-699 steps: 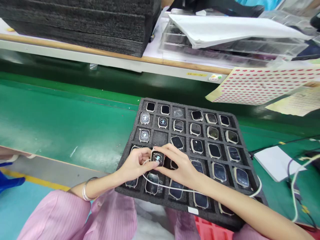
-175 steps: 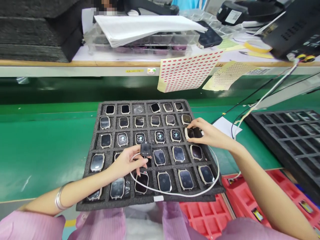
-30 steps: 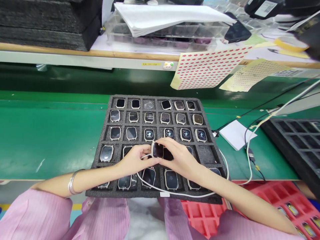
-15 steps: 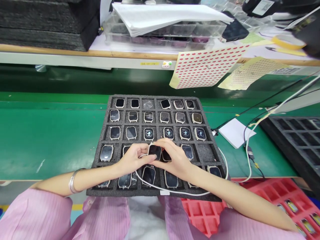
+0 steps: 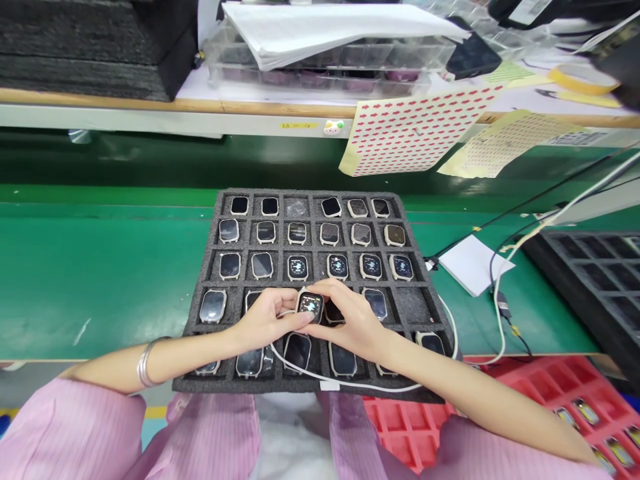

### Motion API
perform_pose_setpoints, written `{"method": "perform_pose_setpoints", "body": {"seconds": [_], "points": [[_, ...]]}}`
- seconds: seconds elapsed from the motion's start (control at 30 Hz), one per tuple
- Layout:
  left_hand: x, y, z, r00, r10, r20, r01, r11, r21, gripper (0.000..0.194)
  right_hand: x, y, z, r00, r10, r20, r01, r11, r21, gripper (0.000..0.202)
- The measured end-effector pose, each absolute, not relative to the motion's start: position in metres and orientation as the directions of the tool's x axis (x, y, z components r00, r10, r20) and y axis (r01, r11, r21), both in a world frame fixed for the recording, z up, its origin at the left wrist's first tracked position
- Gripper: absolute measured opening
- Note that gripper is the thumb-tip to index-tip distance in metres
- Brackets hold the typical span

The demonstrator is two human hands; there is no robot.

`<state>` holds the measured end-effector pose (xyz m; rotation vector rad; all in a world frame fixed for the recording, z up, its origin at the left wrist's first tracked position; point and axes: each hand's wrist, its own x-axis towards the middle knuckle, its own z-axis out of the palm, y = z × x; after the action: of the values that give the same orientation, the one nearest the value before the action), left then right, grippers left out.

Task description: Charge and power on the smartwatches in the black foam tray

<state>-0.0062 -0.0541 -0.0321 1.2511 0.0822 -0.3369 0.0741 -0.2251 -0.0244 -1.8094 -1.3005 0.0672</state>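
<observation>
A strapless smartwatch [image 5: 309, 304] with a lit dial is held between both my hands above the black foam tray [image 5: 320, 388]. My left hand [image 5: 270, 315] grips its left side, fingers closed. My right hand [image 5: 353, 319] pinches its right side, with the thumb at the lower edge of the screen. A white cable [image 5: 367, 385] runs from near my left fingers along the tray's front edge; its end is hidden by the hands. Rows of similar watches lie in the tray's compartments; a few in the third row, such as this watch [image 5: 337, 267], show lit dials.
A white pad [image 5: 470, 265] and cables lie right of the tray. Another black foam tray [image 5: 570, 293] sits far right, and red trays [image 5: 535, 387] are below the table edge. A shelf [image 5: 150, 115] with stacked foam, papers and sticker sheets [image 5: 420, 133] crosses the back.
The screen of the held smartwatch was dark and now shows a lit dial. Both hands have stayed nearly in place.
</observation>
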Motion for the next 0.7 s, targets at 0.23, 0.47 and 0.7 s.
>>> {"method": "perform_pose_setpoints", "body": {"seconds": [0.23,0.47,0.7], "points": [[-0.006,-0.055,-0.033,0.951,-0.204,-0.232,0.271,0.193,0.943,0.024,0.076,-0.226,-0.022,0.437,0.805,0.401,0.754,-0.085,-0.651,0.041],[-0.006,-0.057,-0.029,0.934,-0.264,-0.242,0.262,0.044,0.964,0.024,0.092,-0.267,0.024,0.471,0.839,0.273,0.790,-0.263,-0.554,0.041],[-0.006,-0.059,-0.031,0.932,-0.240,-0.270,0.291,0.055,0.955,0.027,0.119,-0.363,0.012,0.689,0.719,0.094,0.681,-0.596,-0.426,0.036]]}}
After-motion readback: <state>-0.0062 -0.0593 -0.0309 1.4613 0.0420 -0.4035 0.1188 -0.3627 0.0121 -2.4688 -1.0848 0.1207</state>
